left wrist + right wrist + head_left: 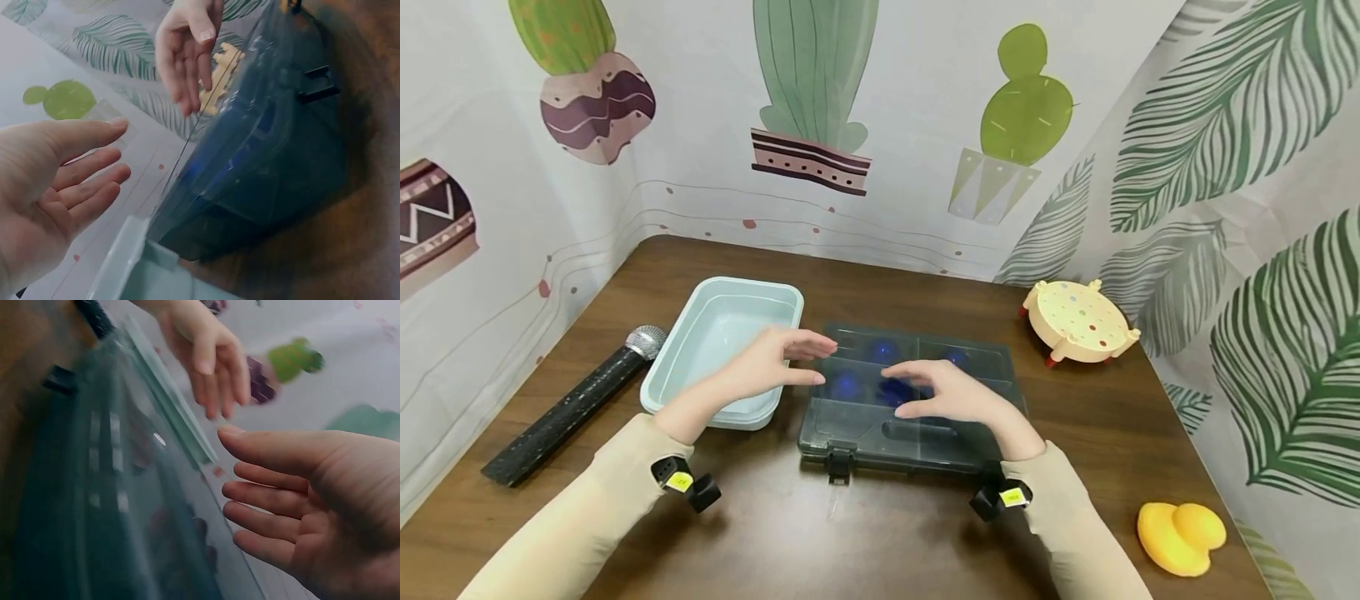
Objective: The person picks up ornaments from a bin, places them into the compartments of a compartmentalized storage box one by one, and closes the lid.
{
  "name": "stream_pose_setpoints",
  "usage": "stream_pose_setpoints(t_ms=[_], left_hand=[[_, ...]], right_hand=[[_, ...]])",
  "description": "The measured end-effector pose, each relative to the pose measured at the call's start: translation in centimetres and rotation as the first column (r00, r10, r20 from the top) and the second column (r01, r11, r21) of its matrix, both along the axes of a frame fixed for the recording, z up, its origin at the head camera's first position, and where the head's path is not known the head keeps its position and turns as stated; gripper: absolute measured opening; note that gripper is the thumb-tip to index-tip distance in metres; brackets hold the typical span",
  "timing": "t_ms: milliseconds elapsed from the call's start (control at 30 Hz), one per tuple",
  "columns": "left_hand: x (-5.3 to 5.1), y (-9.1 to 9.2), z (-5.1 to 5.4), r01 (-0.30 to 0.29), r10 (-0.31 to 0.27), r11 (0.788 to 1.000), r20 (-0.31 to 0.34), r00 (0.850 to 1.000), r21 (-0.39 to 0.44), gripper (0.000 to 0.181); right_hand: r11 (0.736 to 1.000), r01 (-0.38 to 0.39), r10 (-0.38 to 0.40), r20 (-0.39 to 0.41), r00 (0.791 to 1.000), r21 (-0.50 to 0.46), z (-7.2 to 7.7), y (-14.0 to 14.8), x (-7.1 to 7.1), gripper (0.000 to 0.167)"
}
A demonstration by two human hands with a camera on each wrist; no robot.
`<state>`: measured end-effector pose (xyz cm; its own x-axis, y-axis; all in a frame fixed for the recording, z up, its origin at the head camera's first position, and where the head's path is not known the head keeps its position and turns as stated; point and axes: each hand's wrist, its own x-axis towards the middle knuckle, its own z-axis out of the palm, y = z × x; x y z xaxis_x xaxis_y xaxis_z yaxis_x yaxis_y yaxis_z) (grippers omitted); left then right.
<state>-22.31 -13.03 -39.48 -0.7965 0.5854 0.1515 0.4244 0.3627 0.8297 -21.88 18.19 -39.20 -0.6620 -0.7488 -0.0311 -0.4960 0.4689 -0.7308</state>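
A transparent dark-tinted compartment box (857, 423) lies on the table with its lid down. Several blue round things (847, 385) show through the lid in separate compartments; their kind is unclear. My left hand (771, 367) hovers over the box's left edge, fingers loosely extended and holding nothing. Above the right half of the lid is my right hand (951, 392), also empty, its fingers relaxed. Both wrist views show the palms facing each other, apart from the box. A black latch (319, 84) juts from the box's front side.
To the left stands a pale blue plastic basin (722, 287), with a black microphone (580, 404) beside it. A cream round toy with red-tipped legs (1078, 321) sits at the back right. Near the right edge lies a yellow rubber duck (1176, 537). A patterned cloth (917, 167) hangs behind the table.
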Motion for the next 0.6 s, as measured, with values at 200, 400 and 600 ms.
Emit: stream_pose_setpoints(t_ms=[200, 400, 600], left_hand=[[0.7, 0.7, -0.3, 0.070, -0.071, 0.997, -0.018, 0.997, -0.036, 0.044], [1.6, 1.2, -1.4, 0.084, -0.082, 0.993, 0.029, 0.996, -0.080, 0.047], [2.6, 1.6, -1.8, 0.070, -0.092, 0.976, -0.100, 0.991, -0.205, 0.049]], right_hand=[[0.996, -0.074, 0.077, -0.057, 0.995, 0.057, -0.5, -2.4, 0.3, 0.061], [0.992, -0.100, 0.102, -0.028, 0.994, 0.073, -0.7, -3.3, 0.9, 0.066], [0.989, -0.120, 0.124, -0.047, 0.991, 0.086, -0.9, -3.5, 1.2, 0.067]])
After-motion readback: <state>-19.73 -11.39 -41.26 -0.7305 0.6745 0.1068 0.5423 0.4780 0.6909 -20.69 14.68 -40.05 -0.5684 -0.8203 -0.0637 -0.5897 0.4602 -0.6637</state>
